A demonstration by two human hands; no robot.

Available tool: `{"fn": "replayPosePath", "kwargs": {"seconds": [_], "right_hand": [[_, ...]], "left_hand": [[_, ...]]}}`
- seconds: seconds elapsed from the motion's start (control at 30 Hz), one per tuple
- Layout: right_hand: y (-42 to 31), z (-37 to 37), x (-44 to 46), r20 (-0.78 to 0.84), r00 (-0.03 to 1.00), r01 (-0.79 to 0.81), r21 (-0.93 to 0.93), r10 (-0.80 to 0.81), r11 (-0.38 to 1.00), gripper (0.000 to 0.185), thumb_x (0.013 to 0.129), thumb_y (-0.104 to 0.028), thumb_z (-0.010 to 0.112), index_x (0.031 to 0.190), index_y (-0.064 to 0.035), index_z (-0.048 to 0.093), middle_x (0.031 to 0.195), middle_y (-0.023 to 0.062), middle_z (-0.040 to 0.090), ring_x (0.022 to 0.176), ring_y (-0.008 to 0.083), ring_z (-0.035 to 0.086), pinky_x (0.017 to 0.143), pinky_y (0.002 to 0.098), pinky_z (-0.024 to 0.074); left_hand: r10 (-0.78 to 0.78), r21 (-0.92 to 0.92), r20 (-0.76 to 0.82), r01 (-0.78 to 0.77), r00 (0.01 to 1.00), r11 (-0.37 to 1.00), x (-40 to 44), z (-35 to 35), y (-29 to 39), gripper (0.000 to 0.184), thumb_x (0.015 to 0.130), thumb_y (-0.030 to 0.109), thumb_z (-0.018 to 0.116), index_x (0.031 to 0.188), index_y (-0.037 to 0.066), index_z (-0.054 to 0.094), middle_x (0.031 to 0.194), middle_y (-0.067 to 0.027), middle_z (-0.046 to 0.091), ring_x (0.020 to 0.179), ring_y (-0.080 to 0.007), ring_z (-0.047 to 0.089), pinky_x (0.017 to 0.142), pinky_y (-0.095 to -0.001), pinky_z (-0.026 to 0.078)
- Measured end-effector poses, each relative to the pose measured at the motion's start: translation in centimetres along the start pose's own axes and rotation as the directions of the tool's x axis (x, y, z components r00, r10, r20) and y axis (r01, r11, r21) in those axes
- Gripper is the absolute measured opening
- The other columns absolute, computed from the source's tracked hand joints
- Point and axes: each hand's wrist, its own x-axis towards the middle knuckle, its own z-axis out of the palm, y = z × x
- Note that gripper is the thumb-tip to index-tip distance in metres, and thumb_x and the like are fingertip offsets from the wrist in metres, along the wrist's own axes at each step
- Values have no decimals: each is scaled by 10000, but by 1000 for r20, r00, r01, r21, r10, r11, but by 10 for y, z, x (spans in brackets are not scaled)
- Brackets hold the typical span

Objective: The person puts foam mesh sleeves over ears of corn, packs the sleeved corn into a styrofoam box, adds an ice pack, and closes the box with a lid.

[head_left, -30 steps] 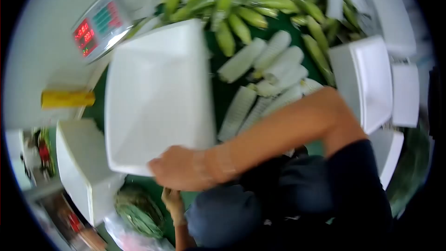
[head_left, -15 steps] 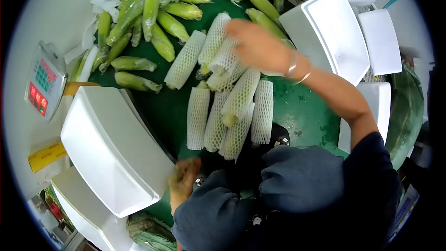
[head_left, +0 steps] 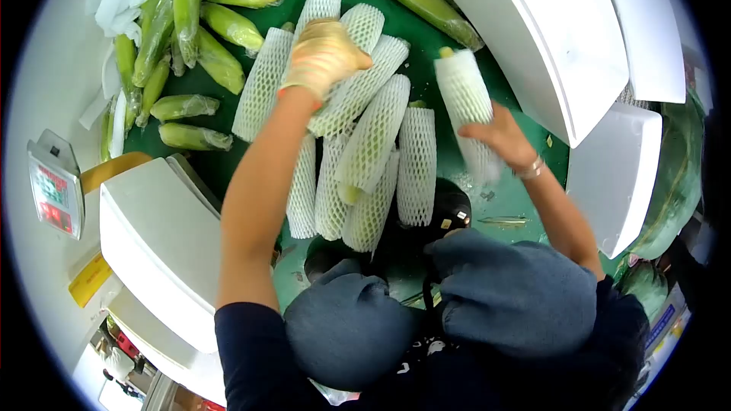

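Observation:
My right hand (head_left: 502, 137) is closed around an ear of corn in a white foam net sleeve (head_left: 464, 87), held apart from the pile on its right side and slightly blurred. A pale glove covers my left hand (head_left: 326, 53), which reaches over the back of the pile. Its fingers wrap another sleeved ear of corn (head_left: 320, 1), whose middle the hand hides. Several more sleeved ears lie around and below it, among them a sleeved ear on top (head_left: 375, 137) and a sleeved ear at the right end (head_left: 416, 167).
Unsleeved corn in clear film (head_left: 221, 65) is heaped at the back left. White foam boxes stand left (head_left: 164, 236) and right (head_left: 544, 38). A digital scale (head_left: 55, 183) sits at far left. The green surface (head_left: 506, 205) runs beneath, near my knees.
My left hand has come up from beside my knee onto the pile. My right hand has moved right and down from the pile, carrying a sleeved ear of corn. The view has shifted.

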Motion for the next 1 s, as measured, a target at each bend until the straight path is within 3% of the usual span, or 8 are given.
{"fn": "replayPosePath", "kwargs": {"seconds": [0.1,0.2,0.27,0.3,0.43,0.7,0.87,1.0], "right_hand": [[-17,12,-38,218,967,-243,610,135,754,522,716,-178,615,1170,36,472,1032,145,589,906,263,584,812,379,472],[-36,42,-41,397,917,-336,739,26,583,534,761,-151,582,1239,22,416,1172,147,546,1051,253,545,928,396,423],[-32,76,-21,415,907,-391,769,71,505,466,781,-121,589,1208,8,456,1129,106,560,1021,221,545,899,363,428],[-31,92,-10,400,912,-393,791,91,469,432,781,-101,601,1181,7,480,1083,89,575,996,203,547,871,341,438],[-29,105,-13,400,914,-393,825,71,405,427,767,-63,592,1171,10,475,1088,92,572,993,200,548,874,341,432],[-172,93,-79,410,794,141,595,-450,791,674,624,-42,745,1221,30,439,1155,109,554,1065,236,536,910,372,426],[-336,238,-120,740,285,146,595,-609,790,454,702,-212,678,1055,34,531,911,100,591,816,155,541,724,300,448],[-334,399,-132,840,422,-207,455,-341,866,392,697,-191,627,988,60,547,881,104,587,840,178,573,729,310,465]], "left_hand": [[106,-661,360,173,927,730,-43,-51,12,651,643,323,717,1090,-100,503,978,-247,605,896,-331,608,828,-342,474],[105,-519,346,96,932,850,-82,-18,-15,737,655,396,699,1137,-114,474,1049,-256,575,968,-367,563,863,-373,438],[144,-269,361,-46,921,962,-98,10,-14,651,687,327,664,1158,-85,485,1009,-133,601,911,-204,565,797,-304,449],[-63,-424,308,196,949,884,-100,23,-12,663,702,316,660,1199,-71,455,1085,-140,582,981,-227,551,834,-320,437],[69,-815,229,153,971,559,-101,43,-29,703,667,322,694,1202,-64,452,1078,-142,578,984,-213,542,840,-304,435],[-210,-902,-246,-145,946,406,-286,-144,-10,668,628,209,688,1167,-90,430,1008,-190,572,923,-260,561,834,-367,439],[-744,-767,-573,-544,344,339,-435,-154,-102,506,757,243,557,1153,-61,476,1018,-186,563,949,-282,561,893,-435,435],[-756,-956,-208,-292,621,23,-454,-169,-200,334,835,273,554,1041,11,563,1012,-115,598,829,-215,600,741,-334,496]]}}
